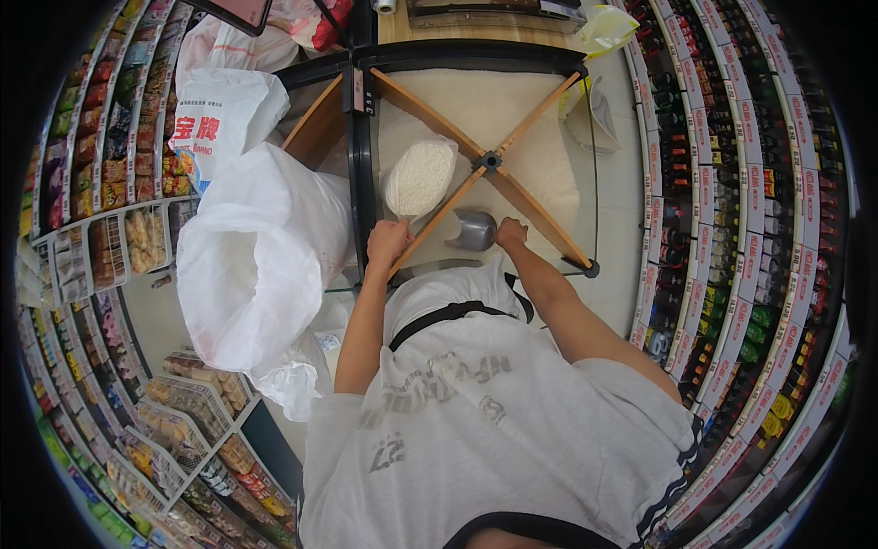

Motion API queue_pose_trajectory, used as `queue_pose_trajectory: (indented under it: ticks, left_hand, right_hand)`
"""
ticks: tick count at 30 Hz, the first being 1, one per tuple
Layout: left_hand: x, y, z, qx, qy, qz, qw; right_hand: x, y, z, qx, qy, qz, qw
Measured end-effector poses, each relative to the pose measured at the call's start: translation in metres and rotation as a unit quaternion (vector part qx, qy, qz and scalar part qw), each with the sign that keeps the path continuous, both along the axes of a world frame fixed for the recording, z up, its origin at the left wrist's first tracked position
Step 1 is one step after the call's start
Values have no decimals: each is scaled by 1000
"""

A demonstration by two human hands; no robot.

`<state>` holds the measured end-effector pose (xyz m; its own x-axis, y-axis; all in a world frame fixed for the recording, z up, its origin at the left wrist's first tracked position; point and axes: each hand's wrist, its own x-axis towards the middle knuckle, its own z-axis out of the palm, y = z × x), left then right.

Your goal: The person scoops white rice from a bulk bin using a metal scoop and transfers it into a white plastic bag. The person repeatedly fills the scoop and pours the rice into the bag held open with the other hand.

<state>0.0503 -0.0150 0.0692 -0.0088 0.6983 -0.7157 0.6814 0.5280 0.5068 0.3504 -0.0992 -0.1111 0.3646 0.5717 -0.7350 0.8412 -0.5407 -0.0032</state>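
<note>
A clear plastic bag of white rice [421, 177] lies on the loose rice in the left compartment of a black-framed bin [473, 56]. Its gathered neck is in the fingers of my left hand [389, 241], beside a wooden divider [439, 218]. In the near compartment, my right hand [512, 234] grips a grey scoop [473, 230], its mouth facing left. The scoop's handle is mostly hidden by my fingers. Loose white rice [521, 103] spreads through the bin around the crossed wooden dividers, which meet at a black hub [490, 161].
A large white woven sack [274, 206] with its mouth open stands against the bin's left side, a printed sack [230, 117] behind it. Drink shelves [720, 206] line the right; snack shelves [116, 123] line the left. A pale scoop-like container [595, 120] is at the bin's right.
</note>
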Motion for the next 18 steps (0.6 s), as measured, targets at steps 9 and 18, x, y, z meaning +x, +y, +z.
queue_pose_trajectory:
  ticks: [9,18]
  left_hand:
    - [10,-7,-10,-20,0,-16,1000]
    - [8,-8,-14,-38,-37,-15,998]
  right_hand:
    - [59,-48,11,78,9,-12,997]
    - [91,-85,27,194,193,-73,959]
